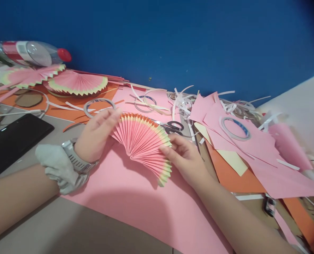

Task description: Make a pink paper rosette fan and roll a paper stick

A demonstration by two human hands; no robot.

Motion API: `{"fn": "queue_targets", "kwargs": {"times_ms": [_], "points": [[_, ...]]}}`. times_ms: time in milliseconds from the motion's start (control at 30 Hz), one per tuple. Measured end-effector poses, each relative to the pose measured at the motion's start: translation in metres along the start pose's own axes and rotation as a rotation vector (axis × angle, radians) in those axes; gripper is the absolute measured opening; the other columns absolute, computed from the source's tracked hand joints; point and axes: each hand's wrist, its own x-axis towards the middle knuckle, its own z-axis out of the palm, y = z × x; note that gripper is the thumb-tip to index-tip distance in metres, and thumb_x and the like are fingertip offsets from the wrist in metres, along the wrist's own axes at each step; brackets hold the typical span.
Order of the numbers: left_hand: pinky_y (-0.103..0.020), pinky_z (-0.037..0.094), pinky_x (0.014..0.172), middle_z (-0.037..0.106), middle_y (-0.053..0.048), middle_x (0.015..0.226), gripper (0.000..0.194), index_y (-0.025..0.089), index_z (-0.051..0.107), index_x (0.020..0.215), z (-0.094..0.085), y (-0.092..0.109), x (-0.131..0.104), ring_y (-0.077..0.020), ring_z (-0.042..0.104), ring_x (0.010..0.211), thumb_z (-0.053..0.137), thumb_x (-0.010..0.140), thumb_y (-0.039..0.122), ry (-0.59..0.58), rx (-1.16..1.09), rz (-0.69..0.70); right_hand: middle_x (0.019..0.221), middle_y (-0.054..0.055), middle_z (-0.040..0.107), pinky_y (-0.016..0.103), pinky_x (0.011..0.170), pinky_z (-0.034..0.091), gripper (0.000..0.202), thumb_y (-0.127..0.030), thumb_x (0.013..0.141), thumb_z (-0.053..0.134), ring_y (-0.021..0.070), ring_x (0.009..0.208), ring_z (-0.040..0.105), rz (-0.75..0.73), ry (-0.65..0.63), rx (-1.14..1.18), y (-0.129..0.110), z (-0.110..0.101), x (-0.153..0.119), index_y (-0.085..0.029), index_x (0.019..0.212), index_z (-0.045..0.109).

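Note:
A pleated pink paper fan (139,141) is spread out between my hands, its zigzag rim yellow-green with orange along the upper left part. My left hand (100,132) pinches its left end, fingers pressed together. At the right rim, my right hand (184,155) grips the folds between thumb and fingers. The pleats meet at a point near the fan's lower middle. Beneath it lies a large pink sheet (146,218). Black-handled scissors (175,127) rest just behind the fan, partly hidden.
Finished-looking pink fans (78,83) and a plastic bottle (37,53) are at the back left, a black phone (19,141) at the left. Tape rolls (235,128), paper strips (184,102) and pink and orange sheets (236,173) cover the right. A blue wall (157,42) stands behind.

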Motion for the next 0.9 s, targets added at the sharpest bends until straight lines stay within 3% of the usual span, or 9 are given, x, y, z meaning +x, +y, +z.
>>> {"fn": "queue_targets", "kwargs": {"times_ms": [133,267,433,500,567,700,800,900], "points": [[-0.018,0.046,0.038,0.050,0.006,0.060,0.025,0.023,0.055,0.091,0.001,0.002,-0.001,-0.0078,0.049,0.041,0.064,0.079,0.043,-0.020,-0.103,-0.109,0.066,-0.004,0.061,0.020,0.050,0.043,0.012,-0.034,0.080,0.064,0.0090,0.055,0.055,-0.017,0.175,-0.023,0.001,-0.002,0.005,-0.022,0.078,0.060],[-0.019,0.056,0.047,0.054,0.006,0.066,0.024,0.022,0.057,0.092,0.004,0.005,0.002,-0.0066,0.053,0.048,0.069,0.077,0.036,-0.005,-0.231,-0.122,0.062,-0.006,0.055,0.019,0.043,0.036,0.014,-0.037,0.079,0.066,0.0082,0.049,0.048,-0.065,0.394,-0.056,0.006,-0.008,0.009,-0.025,0.080,0.059],[-0.026,0.060,0.057,0.060,0.003,0.070,0.022,0.019,0.058,0.086,0.005,0.005,-0.001,-0.0122,0.061,0.061,0.069,0.078,0.035,-0.138,-0.131,-0.133,0.062,-0.005,0.053,0.019,0.036,0.032,0.020,-0.044,0.078,0.064,0.0087,0.046,0.045,-0.098,0.548,-0.111,0.008,-0.011,0.010,-0.025,0.081,0.057],[-0.023,0.058,0.058,0.064,0.002,0.069,0.018,0.018,0.059,0.084,0.004,0.005,-0.003,-0.0130,0.064,0.062,0.067,0.080,0.034,-0.208,-0.080,-0.106,0.064,-0.004,0.054,0.019,0.035,0.031,0.020,-0.044,0.079,0.063,0.0088,0.045,0.045,-0.129,0.568,-0.105,0.007,-0.011,0.010,-0.026,0.081,0.055],[-0.022,0.057,0.057,0.065,0.002,0.066,0.017,0.018,0.061,0.082,0.004,0.006,-0.005,-0.0127,0.064,0.059,0.065,0.082,0.034,-0.292,-0.054,-0.102,0.072,-0.003,0.058,0.020,0.039,0.037,0.018,-0.043,0.081,0.061,0.0106,0.052,0.052,-0.177,0.578,-0.114,0.007,-0.011,0.009,-0.026,0.083,0.056],[-0.020,0.055,0.054,0.070,0.000,0.069,0.019,0.017,0.066,0.080,0.004,0.011,-0.008,-0.0127,0.065,0.057,0.065,0.082,0.036,-0.412,-0.029,-0.159,0.095,0.001,0.064,0.029,0.063,0.052,0.017,-0.043,0.083,0.058,0.0183,0.086,0.063,-0.220,0.590,-0.138,0.007,-0.012,0.008,-0.029,0.093,0.058],[-0.019,0.054,0.055,0.070,0.000,0.067,0.021,0.016,0.067,0.076,0.004,0.012,-0.007,-0.0121,0.065,0.058,0.062,0.084,0.036,-0.390,0.000,-0.153,0.103,0.004,0.064,0.034,0.070,0.053,0.027,-0.049,0.086,0.051,0.0225,0.097,0.062,-0.178,0.507,-0.186,0.005,-0.011,0.007,-0.029,0.102,0.058],[-0.020,0.053,0.056,0.068,0.001,0.064,0.024,0.017,0.066,0.073,0.003,0.010,-0.005,-0.0116,0.062,0.057,0.061,0.084,0.037,-0.258,0.041,-0.099,0.109,0.005,0.064,0.034,0.071,0.054,0.031,-0.046,0.087,0.051,0.0225,0.097,0.063,-0.097,0.324,-0.129,0.003,-0.007,0.008,-0.029,0.112,0.055]]}}
